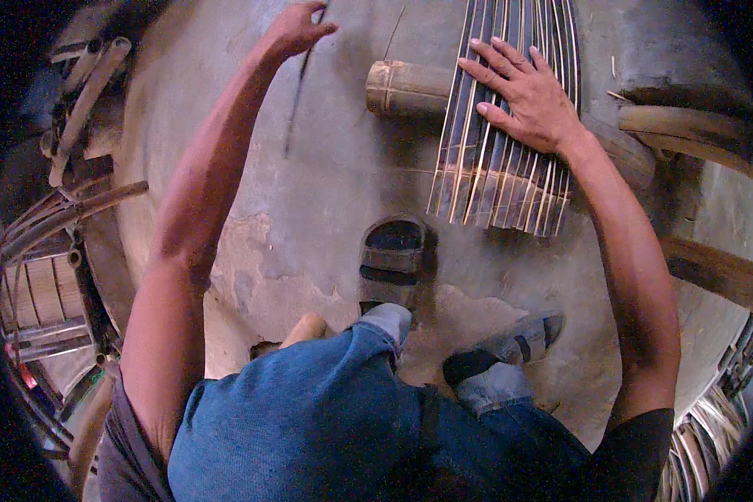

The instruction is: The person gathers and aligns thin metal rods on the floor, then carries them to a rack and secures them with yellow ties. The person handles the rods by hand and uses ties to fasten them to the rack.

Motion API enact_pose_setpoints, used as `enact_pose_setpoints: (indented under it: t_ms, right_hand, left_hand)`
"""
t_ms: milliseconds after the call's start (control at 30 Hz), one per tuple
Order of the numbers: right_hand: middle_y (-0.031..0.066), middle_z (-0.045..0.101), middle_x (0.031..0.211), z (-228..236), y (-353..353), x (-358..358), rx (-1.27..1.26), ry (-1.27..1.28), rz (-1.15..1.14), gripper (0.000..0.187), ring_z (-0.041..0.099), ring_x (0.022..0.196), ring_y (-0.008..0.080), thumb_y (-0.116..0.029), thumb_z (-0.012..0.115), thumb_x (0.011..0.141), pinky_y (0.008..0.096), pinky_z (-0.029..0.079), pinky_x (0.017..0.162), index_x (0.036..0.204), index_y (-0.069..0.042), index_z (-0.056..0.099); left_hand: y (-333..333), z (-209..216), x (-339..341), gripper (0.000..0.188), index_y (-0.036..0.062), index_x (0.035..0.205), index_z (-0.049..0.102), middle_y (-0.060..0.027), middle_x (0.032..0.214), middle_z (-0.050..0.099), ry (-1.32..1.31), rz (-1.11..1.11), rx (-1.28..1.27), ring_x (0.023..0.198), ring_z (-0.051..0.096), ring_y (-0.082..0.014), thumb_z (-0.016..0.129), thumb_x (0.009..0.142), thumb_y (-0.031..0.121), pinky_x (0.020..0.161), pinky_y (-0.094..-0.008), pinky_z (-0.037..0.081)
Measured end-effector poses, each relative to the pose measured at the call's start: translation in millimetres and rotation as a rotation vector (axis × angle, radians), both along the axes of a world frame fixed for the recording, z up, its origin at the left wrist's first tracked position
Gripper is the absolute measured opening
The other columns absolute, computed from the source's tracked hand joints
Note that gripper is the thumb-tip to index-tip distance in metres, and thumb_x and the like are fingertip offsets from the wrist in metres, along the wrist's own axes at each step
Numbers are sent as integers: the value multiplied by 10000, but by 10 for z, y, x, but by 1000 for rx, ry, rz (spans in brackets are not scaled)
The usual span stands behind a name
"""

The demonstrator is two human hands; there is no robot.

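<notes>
My right hand [523, 96] lies flat, fingers spread, on a row of dark bamboo strips [498, 180] with pale edges. The strips lie side by side across a thick bamboo pole [406, 88], and their near ends reach past it toward me. At the upper left, my left hand [297, 29] is stretched far out, its thumb and forefinger curled around a thin dark bamboo strip [304, 75]. That strip hangs down from the fingers and its lower end is blurred. The far ends of the strips in the row run out of view.
Sandalled feet [391, 255] rest on the worn concrete floor [284, 217]. Bamboo poles [92, 92] and a slatted frame [46, 289] stand on the left. Curved wooden pieces [694, 134] lie at the right, with a heap of pale strips [711, 435] at lower right.
</notes>
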State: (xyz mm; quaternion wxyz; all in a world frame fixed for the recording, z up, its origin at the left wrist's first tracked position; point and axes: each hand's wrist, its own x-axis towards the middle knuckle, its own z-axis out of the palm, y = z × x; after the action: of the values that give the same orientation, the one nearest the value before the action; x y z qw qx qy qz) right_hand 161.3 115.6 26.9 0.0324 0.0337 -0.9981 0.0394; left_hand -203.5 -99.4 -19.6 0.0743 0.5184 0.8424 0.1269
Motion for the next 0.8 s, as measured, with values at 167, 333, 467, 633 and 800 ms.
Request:
enact_pose_setpoints:
  t_ms: [167,333,467,633,800]
  right_hand:
    - [6,237,1512,-65,115,136,0,-48,-70,595,252,1375,265,-391,491,876,569,194,1087,1428,-270,307]
    - [43,276,1493,-69,108,115,37,-30,-34,585,250,1375,271,-455,459,889,572,216,1076,1419,-254,315]
    - [46,269,1498,122,68,15,-32,-1,-31,588,249,1377,271,-452,492,861,556,204,1085,1394,-235,375]
    - [51,271,1495,139,-33,190,-99,-80,-83,629,251,1374,269,-458,533,834,583,176,1088,1398,-239,364]
    - [54,298,1478,101,-124,264,-113,-59,-33,599,283,1354,271,-504,475,869,571,213,1080,1394,-239,359]
  left_hand:
    - [794,247,945,479,54,1257,516,-167,1028,656,-1,122,267,906,636,-276,644,840,254,815,-394,501]
    - [1345,106,1565,473,65,1153,602,-93,1010,665,-1051,127,-7,880,632,-190,531,904,461,721,-287,480]
    - [1287,144,1431,286,22,882,661,-73,765,654,-871,162,109,627,579,-186,552,845,285,575,-314,480]
    - [1020,904,1885,279,12,822,540,-146,693,584,-694,497,391,651,586,-278,409,899,246,611,-414,447]
    - [815,1058,2360,213,20,930,510,-44,643,493,-877,430,773,569,486,-125,427,914,215,524,-312,411]
